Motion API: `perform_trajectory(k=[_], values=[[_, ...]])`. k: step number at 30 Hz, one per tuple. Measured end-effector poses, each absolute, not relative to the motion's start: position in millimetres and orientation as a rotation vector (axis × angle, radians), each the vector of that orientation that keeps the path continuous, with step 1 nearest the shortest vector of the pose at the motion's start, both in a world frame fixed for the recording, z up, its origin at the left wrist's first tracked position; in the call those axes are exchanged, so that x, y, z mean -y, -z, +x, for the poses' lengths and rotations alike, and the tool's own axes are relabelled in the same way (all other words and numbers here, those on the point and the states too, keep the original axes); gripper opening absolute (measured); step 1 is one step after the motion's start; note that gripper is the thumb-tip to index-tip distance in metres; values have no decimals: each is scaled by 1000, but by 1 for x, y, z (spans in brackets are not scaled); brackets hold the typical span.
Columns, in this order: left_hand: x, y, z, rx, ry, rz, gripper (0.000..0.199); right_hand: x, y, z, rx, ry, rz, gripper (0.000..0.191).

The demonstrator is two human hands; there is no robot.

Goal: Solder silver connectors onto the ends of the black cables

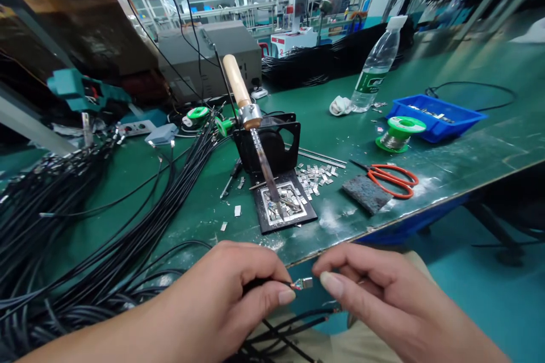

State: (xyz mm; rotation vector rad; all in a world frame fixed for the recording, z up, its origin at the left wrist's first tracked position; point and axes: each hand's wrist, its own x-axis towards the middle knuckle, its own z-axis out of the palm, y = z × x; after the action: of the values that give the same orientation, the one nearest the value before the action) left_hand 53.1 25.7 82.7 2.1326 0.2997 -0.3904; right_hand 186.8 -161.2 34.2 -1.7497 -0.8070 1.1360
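My left hand is closed on a black cable, pinched between thumb and forefinger. From its end stick out short coloured wires with a small silver metal connector on them. Just right of the connector is my right hand, fingers curled and thumb and forefinger slightly apart, with nothing visible between them. Below the hands, more black cables lie across the lap. Beyond, on the bench, a soldering iron with a wooden handle leans on a black stand, its tip over a tray of small metal pieces.
Bundles of black cables cover the left of the green bench. Loose metal connector pieces lie beside the tray. Toward the right are orange-handled scissors, a dark sponge, a solder spool, a blue bin and a bottle.
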Motion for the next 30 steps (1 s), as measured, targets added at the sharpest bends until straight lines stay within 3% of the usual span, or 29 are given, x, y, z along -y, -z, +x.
perform_trajectory(k=[30], values=[[-24, -80, 55, -317, 520, 2172, 42, 141, -29, 175, 804, -1100, -1629, 51]])
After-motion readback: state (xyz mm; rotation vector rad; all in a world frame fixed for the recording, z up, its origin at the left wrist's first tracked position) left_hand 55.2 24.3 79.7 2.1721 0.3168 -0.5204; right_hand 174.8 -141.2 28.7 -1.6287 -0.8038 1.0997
